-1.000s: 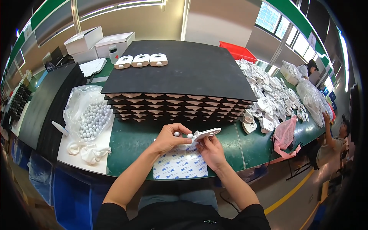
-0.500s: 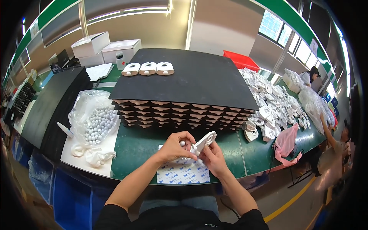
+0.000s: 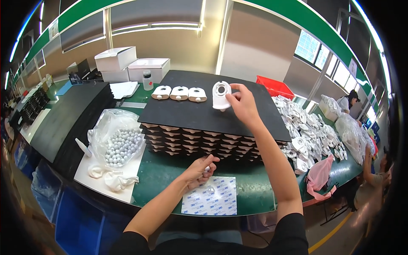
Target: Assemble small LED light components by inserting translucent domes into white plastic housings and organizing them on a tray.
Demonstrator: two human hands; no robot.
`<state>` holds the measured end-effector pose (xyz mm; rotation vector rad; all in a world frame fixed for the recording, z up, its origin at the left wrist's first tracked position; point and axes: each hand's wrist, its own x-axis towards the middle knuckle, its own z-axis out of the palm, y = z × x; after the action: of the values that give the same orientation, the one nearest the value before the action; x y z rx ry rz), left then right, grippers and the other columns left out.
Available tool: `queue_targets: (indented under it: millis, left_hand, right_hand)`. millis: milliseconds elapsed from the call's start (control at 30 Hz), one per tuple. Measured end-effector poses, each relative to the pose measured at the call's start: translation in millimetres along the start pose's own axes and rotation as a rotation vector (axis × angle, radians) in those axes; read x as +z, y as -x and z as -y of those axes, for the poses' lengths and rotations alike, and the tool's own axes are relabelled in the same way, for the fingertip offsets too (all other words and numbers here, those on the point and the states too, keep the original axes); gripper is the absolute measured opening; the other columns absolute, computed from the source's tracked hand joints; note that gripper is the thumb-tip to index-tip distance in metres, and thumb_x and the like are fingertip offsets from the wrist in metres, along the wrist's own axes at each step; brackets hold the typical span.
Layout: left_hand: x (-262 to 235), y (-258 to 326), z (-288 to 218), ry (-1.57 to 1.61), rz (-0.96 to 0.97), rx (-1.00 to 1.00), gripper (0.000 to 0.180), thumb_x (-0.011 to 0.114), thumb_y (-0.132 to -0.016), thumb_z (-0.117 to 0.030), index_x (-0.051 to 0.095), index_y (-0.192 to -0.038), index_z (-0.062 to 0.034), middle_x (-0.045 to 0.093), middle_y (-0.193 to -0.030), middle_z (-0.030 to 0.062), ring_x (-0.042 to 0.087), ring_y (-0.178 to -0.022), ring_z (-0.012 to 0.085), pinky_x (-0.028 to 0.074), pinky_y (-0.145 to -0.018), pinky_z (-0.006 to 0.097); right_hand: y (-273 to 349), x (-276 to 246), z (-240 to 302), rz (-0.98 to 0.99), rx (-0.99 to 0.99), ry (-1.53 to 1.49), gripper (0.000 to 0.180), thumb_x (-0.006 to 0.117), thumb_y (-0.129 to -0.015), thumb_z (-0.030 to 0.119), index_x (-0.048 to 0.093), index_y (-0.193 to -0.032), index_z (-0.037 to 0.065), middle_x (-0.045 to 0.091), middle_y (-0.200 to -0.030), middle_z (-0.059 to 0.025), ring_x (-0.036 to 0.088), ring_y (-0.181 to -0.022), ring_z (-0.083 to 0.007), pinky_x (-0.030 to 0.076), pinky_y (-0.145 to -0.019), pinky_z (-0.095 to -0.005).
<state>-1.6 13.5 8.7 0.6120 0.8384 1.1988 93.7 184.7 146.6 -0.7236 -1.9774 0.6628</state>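
over black boards (image 3: 187, 117), right grip (image 3: 243, 104) pinching white part (image 3: 220, 100) beside three like parts (image 3: 179, 94), left grip (image 3: 197, 171) around ball (image 3: 207, 168)

On the tabletop (image 3: 253, 191) before me, a white sheet (image 3: 216, 197) bears short blue lettering, repeated in rows across its face.

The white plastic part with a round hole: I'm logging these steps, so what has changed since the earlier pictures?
The right hand has carried the white plastic part forward, from beside the left hand to over the flat black sheet. The left hand no longer touches it and holds a small white ball. The three rounded white pieces on the sheet stayed put.
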Motion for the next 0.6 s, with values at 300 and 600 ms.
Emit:
queue_targets:
  millis: [300, 600]
  left_hand:
    - [-10.7, -1.7, 1.9, 0.205, 0.029, -0.053, 0.044, 0.056, -0.085, -0.039, 0.043, -0.11, -0.0052, 0.047, -0.071, -0.001, 0.036, -0.049, 0.0033, 0.024, -0.036, 0.014]
    - [-15.5, -2.2, 2.1, 0.294, 0.047, -0.047, 0.028, 0.058, -0.084, -0.019, 0.046, -0.106, -0.0052, 0.049, -0.076, 0.0025, 0.038, -0.051, 0.005, 0.025, -0.036, 0.014]
  right_hand:
    - [-64.1, 31.9, -53.3, 0.204, 0.344, 0.056, 0.022, 0.065, -0.07, 0.02, 0.067, -0.079, 0.0, 0.062, -0.064, -0.0099, 0.059, -0.05, -0.0167, 0.048, -0.054, -0.0283]
    - [-27.6, 42.9, -6.5, 0.295, -0.494, 0.364, 0.018, 0.056, -0.08, 0.014, 0.066, -0.094, 0.009, 0.062, -0.1, -0.0072, 0.05, -0.098, -0.0264, 0.043, -0.085, -0.0342]
